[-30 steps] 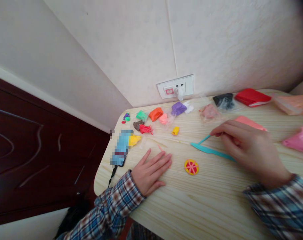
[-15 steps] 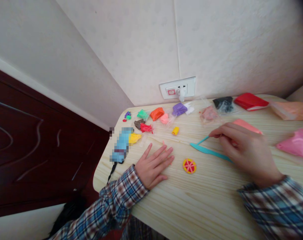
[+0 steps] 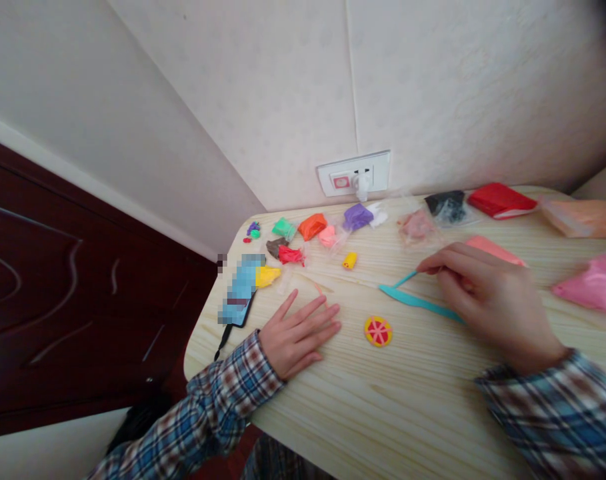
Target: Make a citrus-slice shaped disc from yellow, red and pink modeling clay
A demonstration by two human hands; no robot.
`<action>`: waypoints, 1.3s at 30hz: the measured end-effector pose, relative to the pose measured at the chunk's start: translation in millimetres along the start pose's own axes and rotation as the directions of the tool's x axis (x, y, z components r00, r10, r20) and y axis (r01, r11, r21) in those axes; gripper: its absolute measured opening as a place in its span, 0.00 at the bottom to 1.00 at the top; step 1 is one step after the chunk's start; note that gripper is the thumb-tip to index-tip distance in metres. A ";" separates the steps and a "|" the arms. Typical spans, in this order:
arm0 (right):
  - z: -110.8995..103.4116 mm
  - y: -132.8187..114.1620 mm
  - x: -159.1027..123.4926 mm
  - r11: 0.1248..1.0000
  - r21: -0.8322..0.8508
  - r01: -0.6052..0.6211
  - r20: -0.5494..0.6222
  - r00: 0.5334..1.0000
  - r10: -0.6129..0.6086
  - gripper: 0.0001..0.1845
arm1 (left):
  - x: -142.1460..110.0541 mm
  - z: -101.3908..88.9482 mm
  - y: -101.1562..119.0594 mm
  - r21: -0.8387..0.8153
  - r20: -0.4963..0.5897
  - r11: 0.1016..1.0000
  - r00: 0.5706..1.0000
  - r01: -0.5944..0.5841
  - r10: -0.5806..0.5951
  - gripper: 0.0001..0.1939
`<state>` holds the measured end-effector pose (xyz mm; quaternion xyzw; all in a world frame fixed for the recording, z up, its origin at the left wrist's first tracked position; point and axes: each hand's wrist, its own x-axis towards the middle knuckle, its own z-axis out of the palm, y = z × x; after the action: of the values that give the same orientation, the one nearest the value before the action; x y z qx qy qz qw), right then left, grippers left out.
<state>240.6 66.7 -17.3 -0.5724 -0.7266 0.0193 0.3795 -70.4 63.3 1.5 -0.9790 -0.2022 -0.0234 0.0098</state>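
Observation:
My left hand (image 3: 297, 335) lies flat on the pale wooden table (image 3: 407, 400), fingers spread, over a thin pink clay strip (image 3: 317, 288) whose end shows past the fingertips. A round yellow-and-red clay disc (image 3: 378, 331) sits just right of it. My right hand (image 3: 487, 297) is closed in a pinch on a thin teal tool (image 3: 407, 277). A longer teal plastic knife (image 3: 415, 302) lies on the table beneath that hand.
Several small bags of coloured clay (image 3: 313, 227) line the back edge below a wall socket (image 3: 353, 175). Larger red (image 3: 497, 199), orange (image 3: 585, 217) and pink (image 3: 590, 287) packs lie at the right. A blurred phone (image 3: 241, 290) rests near the table's left edge.
My left hand has slid slightly left and back over the pink strip. The right hand stays pinched on the teal tool with hardly any movement.

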 end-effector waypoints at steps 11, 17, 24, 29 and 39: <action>0.5 -0.2 -0.8 1.000 0.020 0.010 0.002 1.000 -0.010 0.10 | 3.4 -0.2 1.5 0.022 -0.017 0.999 0.999 0.040 -0.039 0.27; 0.3 -0.8 -0.1 1.000 0.017 0.023 0.008 1.000 -0.023 0.11 | -0.9 -0.4 1.5 0.027 -0.003 0.998 0.998 0.060 -0.060 0.26; 1.2 0.9 -0.6 0.999 0.037 0.001 0.007 1.000 -0.001 0.10 | 2.8 2.5 2.8 0.003 -0.019 0.999 0.998 0.053 -0.052 0.27; 2.2 1.2 -0.7 1.000 0.027 0.015 0.012 1.000 -0.015 0.10 | 0.8 1.9 2.8 0.013 -0.021 0.999 0.998 0.052 -0.051 0.26; 0.8 -0.9 0.3 0.999 0.035 0.008 0.035 0.999 -0.009 0.10 | 3.5 2.3 1.5 -0.003 -0.030 0.998 0.997 0.068 -0.068 0.26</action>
<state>239.4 66.9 -17.3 -0.5622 -0.7353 0.0404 0.3764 -66.6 63.3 -0.7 -0.9711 -0.2354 -0.0388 0.0109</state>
